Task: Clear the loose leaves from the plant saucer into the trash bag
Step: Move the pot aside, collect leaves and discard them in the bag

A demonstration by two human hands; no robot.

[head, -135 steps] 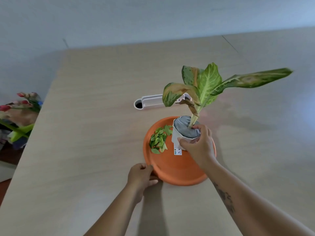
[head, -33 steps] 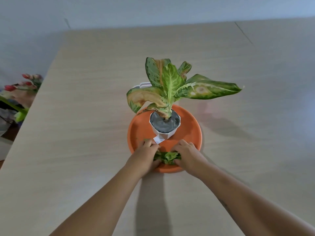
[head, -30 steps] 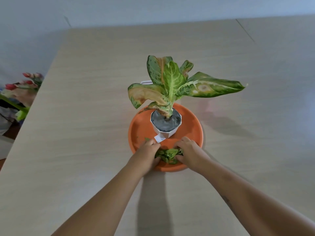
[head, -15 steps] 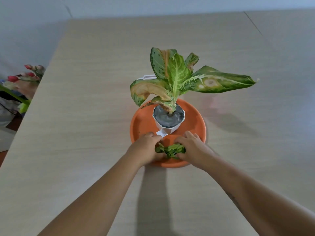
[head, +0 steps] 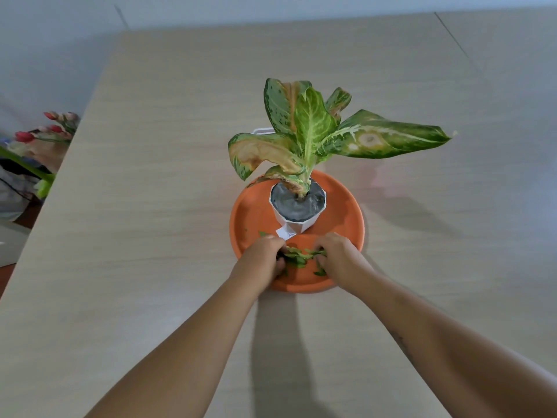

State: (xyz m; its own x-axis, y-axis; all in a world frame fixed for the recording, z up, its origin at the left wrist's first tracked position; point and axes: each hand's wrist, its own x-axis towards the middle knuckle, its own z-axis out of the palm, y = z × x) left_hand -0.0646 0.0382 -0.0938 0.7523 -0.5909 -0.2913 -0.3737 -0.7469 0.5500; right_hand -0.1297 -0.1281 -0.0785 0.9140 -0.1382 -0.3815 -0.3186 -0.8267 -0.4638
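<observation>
The loose leaves [head: 301,256] lie in a small green heap on the near part of the orange saucer [head: 346,212], just inside its front rim. The left hand [head: 265,256] and the right hand [head: 339,254] hold the heap from either side, fingers curled in around the leaves. A few scraps lie beside each hand. Just behind stands the white pot [head: 297,223] with its variegated plant [head: 310,128], whose long leaf reaches out past the saucer's right rim. The wood-grain counter [head: 150,236] spreads wide on both sides. Its left edge runs well apart from the saucer, with tulips [head: 45,131] beyond it.
</observation>
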